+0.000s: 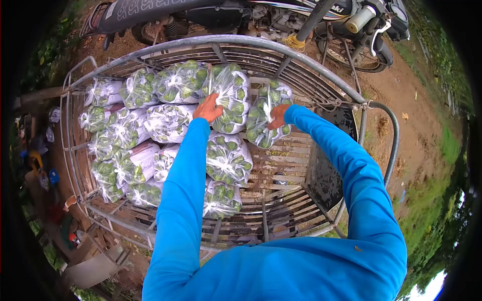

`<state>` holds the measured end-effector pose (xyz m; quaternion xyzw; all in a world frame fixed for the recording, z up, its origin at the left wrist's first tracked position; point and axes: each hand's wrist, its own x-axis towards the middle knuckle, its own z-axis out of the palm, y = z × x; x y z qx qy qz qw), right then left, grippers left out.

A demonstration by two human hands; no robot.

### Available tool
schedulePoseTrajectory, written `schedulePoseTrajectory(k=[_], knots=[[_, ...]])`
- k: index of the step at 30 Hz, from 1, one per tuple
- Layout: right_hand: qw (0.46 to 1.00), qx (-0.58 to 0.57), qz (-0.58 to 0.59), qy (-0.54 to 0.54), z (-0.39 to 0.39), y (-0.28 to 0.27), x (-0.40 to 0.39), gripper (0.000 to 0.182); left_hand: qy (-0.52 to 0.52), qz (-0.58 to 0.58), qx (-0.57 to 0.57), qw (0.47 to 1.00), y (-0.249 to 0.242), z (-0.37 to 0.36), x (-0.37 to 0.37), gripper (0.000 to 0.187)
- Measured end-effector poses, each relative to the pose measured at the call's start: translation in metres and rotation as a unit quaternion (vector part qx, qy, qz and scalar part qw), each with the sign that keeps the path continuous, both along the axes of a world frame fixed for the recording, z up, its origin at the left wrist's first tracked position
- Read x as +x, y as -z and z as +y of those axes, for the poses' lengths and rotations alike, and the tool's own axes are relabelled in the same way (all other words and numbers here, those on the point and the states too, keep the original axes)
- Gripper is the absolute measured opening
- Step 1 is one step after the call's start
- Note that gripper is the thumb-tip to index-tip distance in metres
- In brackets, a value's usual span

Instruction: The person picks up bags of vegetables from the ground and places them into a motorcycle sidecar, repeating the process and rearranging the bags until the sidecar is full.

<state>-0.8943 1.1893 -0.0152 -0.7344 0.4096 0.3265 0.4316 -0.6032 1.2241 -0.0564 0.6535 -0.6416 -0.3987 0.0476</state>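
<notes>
Clear plastic bags packed with round green produce lie in rows on a slatted cart bed (281, 163). My right hand (278, 115) is closed on the gathered plastic of the rightmost bag (273, 135), at the end of the far row. Just left of it is another full bag (233, 95), its plastic bunched in the middle. My left hand (208, 108) is closed at this bag's left side, thumb and fingers pressed against the plastic. Below my left hand, a tied bag (228, 158) lies partly behind my sleeve.
A metal rail (201, 41) rings the cart. Beyond its far side stands a parked motorcycle (281, 20). A dark worn panel (329, 155) closes the bed's right end. More filled bags (125, 128) cover the left part. Bare soil and grass lie to the right.
</notes>
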Motion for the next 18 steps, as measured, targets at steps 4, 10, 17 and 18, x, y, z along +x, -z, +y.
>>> schedulePoseTrajectory(k=[4,10,17,18], knots=[[0.999,-0.033,0.012,0.024,0.019,0.028,-0.022,0.065,0.012,0.024,-0.034,0.999,0.009,-0.001,-0.012,0.059],[0.974,-0.174,0.039,0.142,0.071,0.077,-0.036,0.061,0.034,-0.062,-0.043,0.997,-0.02,0.016,-0.045,0.064],[0.886,-0.256,-0.033,0.385,0.105,0.066,-0.022,0.052,0.042,-0.105,0.028,0.993,-0.031,0.005,-0.027,0.057],[0.887,-0.255,-0.031,0.385,0.105,0.067,-0.023,0.052,0.042,-0.104,0.029,0.993,-0.027,0.004,-0.028,0.057]])
